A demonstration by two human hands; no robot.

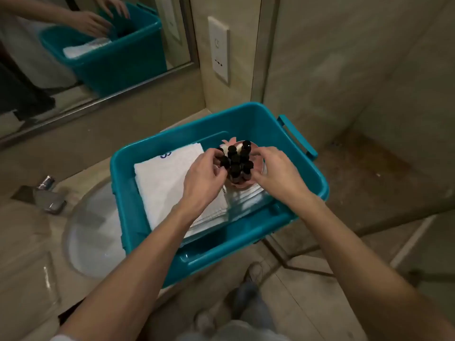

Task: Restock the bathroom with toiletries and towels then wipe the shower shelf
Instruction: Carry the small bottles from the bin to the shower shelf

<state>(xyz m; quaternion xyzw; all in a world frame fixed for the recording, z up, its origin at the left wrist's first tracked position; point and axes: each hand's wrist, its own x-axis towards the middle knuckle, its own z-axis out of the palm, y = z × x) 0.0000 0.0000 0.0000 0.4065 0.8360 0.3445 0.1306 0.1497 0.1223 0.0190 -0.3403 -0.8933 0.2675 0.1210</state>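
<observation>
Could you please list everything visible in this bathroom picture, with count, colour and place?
bin: one, teal, on the counter beside the sink.
towels: a folded stack, white, in the bin's left half.
bottles: a cluster, count unclear, dark with black caps, in the bin's right half.
cup: one, pink, holding the bottles.
sink: one, white, left of the bin.
tap: one, chrome, behind the sink.
mirror: one, upper left, reflecting bin and hands.
wall plate: one, white, right of the mirror.
shoes: light, on the floor below.
left hand: at the bottles' left side.
right hand: at the bottles' right side.
</observation>
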